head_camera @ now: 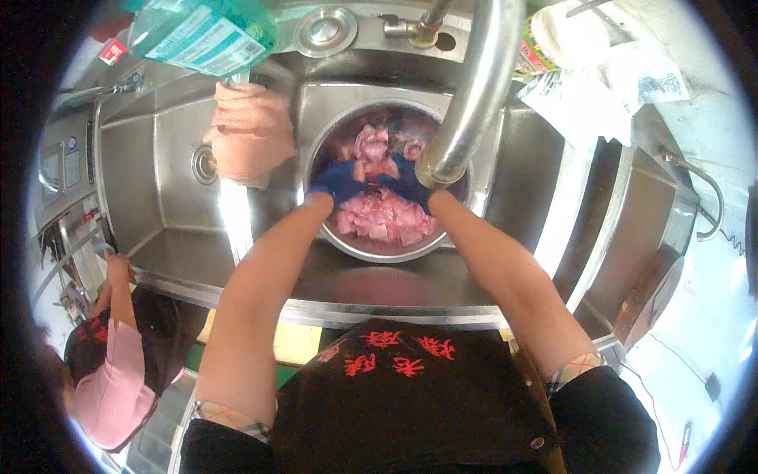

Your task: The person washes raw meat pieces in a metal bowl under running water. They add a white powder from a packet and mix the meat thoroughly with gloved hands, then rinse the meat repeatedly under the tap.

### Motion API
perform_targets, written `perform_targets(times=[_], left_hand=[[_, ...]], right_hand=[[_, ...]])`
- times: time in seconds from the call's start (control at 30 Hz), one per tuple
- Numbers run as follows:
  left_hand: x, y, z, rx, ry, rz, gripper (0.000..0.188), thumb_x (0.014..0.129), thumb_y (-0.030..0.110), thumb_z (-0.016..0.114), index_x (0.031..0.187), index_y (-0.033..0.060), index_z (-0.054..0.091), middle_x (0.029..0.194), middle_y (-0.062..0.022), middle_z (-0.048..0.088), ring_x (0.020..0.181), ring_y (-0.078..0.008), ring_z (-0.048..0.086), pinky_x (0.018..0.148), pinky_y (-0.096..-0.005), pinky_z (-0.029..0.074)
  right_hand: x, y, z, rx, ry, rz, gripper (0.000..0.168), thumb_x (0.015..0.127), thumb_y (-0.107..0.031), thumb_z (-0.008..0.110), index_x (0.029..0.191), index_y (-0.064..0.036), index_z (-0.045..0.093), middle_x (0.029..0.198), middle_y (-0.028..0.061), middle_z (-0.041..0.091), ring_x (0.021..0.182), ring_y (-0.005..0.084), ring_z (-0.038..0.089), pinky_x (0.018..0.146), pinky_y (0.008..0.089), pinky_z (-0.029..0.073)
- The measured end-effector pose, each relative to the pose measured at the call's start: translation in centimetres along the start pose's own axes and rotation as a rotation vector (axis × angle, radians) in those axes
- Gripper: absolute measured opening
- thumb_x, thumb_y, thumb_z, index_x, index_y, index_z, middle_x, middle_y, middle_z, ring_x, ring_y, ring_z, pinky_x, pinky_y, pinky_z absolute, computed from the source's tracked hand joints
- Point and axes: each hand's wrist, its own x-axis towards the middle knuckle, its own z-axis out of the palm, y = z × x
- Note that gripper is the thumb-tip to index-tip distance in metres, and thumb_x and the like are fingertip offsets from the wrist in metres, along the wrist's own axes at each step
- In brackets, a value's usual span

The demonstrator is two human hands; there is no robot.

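Note:
Both of my hands wear blue gloves and are down in a round metal basin (379,258) of reddish water, which stands in a stainless steel sink. My left hand (343,181) is at the basin's left, my right hand (411,181) at its right, close under the metal faucet spout (459,112). Pieces of raw pink meat (379,216) are heaped at the near side of the basin. More meat (373,151) lies between and beyond my hands. My fingers are blurred by water and meat, so their grip does not show.
An orange-pink cloth (251,133) hangs over the divider left of the basin, by a green liquid bottle (201,35). A metal drain strainer (325,31) lies on the back ledge. White plastic bags (598,89) are at the right. Another person (118,367) stands at the far left.

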Motion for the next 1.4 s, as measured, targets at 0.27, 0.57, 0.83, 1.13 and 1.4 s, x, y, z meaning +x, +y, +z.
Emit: perform_targets(times=[0.27, 0.57, 0.83, 1.13, 1.4], left_hand=[[1.4, 0.4, 5.1, 0.298, 0.397, 0.111, 0.093, 0.075, 0.028, 0.079, 0.15, -0.0005, 0.031, 0.148, -0.0268, 0.038, 0.138, -0.0417, 0.037, 0.116, -0.0451, 0.032], [-8.9, 5.7, -0.9, 0.662, -0.006, -0.001, 0.083, 0.071, 0.057, 0.079, 0.135, 0.0083, 0.057, 0.154, -0.0228, 0.032, 0.144, -0.0415, 0.028, 0.116, -0.0492, 0.027], [-2.3, -2.0, 8.0, 0.284, 0.36, -0.072, 0.06, 0.079, 0.036, 0.074, 0.129, 0.0087, 0.056, 0.13, -0.0237, 0.058, 0.122, -0.0392, 0.056, 0.1, -0.0468, 0.046], [-9.0, 6.5, 2.9, 0.788, 0.02, -0.029, 0.069, 0.082, 0.038, 0.07, 0.144, 0.0167, 0.048, 0.154, -0.0183, 0.035, 0.139, -0.0476, 0.032, 0.106, -0.0623, 0.034], [-5.6, 1.6, 4.7, 0.28, 0.14, -0.289, 0.037, 0.082, 0.031, 0.069, 0.109, 0.0053, 0.066, 0.104, -0.0259, 0.065, 0.099, -0.0363, 0.065, 0.084, -0.0439, 0.052]], right_hand=[[-1.0, -0.7, 0.0, -0.206, 0.411, 0.184, 0.057, 0.087, -0.043, 0.068, 0.126, -0.003, 0.055, 0.121, 0.0234, 0.061, 0.111, 0.0414, 0.059, 0.097, 0.0471, 0.048], [-2.9, -6.6, -6.5, 0.229, 0.098, 0.052, 0.047, 0.088, -0.043, 0.068, 0.118, -0.007, 0.063, 0.112, 0.0176, 0.066, 0.102, 0.0366, 0.064, 0.093, 0.043, 0.051], [0.0, -2.6, 3.5, -0.148, 0.263, 0.311, 0.034, 0.082, -0.031, 0.067, 0.11, -0.012, 0.068, 0.108, 0.0157, 0.069, 0.099, 0.0358, 0.067, 0.086, 0.0507, 0.052], [-5.9, -2.8, -2.9, -0.307, 0.295, 0.037, 0.035, 0.081, -0.033, 0.067, 0.109, -0.012, 0.068, 0.112, 0.0167, 0.068, 0.102, 0.0355, 0.065, 0.089, 0.0477, 0.052], [-3.2, -2.4, 2.8, -0.183, 0.056, 0.261, 0.036, 0.09, -0.033, 0.061, 0.117, -0.01, 0.064, 0.12, 0.0194, 0.064, 0.108, 0.0344, 0.064, 0.087, 0.0481, 0.053]])
